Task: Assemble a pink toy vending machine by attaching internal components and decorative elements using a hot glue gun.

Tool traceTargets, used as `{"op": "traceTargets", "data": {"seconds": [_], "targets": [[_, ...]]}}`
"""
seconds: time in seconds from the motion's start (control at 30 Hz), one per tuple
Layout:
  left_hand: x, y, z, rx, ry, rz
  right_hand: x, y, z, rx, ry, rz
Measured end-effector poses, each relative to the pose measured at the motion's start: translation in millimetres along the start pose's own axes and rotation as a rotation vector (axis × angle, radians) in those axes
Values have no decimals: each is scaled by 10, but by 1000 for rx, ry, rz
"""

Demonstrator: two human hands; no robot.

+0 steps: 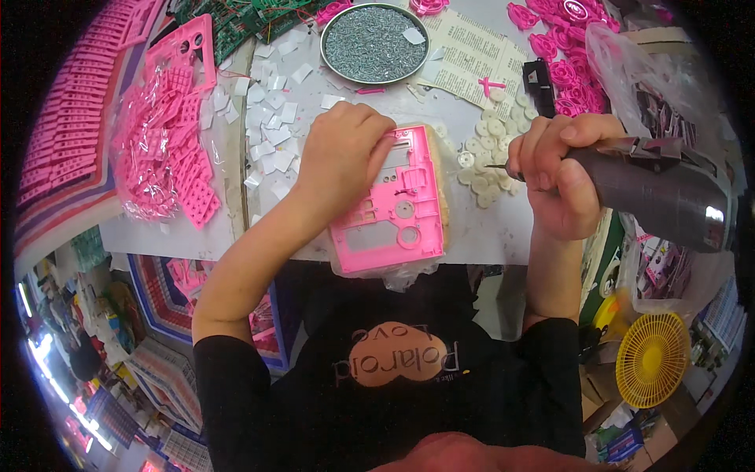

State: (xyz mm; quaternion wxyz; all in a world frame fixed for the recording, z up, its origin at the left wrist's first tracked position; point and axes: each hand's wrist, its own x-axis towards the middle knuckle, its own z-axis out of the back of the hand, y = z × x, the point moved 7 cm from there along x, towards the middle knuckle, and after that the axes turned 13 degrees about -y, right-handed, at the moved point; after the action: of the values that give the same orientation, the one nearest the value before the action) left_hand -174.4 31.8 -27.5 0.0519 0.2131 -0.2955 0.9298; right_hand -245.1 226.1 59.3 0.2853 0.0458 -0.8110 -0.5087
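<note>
A pink plastic casing [421, 208] with round and rectangular cut-outs lies on a pale block wrapped in clear plastic, at the table's front edge. My left hand [346, 149] is closed at its upper left corner, fingertips partly hidden. To the right, my right hand [565, 173] is wrapped round a dark electric screwdriver [664, 189], held up off the table. Its thin bit points left, apart from the casing. Behind the bit lie several cream round plastic wheels [487, 145].
A round dish of small screws [376, 43] stands at the back. White square pieces [275, 134] are scattered left of my left hand. Pink parts fill a plastic bag [161, 134] at left; more pink parts [562, 71] are heaped back right. A yellow fan [653, 360] stands lower right.
</note>
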Motion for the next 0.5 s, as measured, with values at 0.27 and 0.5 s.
{"op": "traceTargets", "data": {"seconds": [0.27, 0.5], "targets": [[98, 39, 376, -184, -62, 198, 89, 6, 173, 57, -183, 1], [-111, 366, 1001, -219, -116, 395, 281, 167, 167, -396, -240, 50]]}}
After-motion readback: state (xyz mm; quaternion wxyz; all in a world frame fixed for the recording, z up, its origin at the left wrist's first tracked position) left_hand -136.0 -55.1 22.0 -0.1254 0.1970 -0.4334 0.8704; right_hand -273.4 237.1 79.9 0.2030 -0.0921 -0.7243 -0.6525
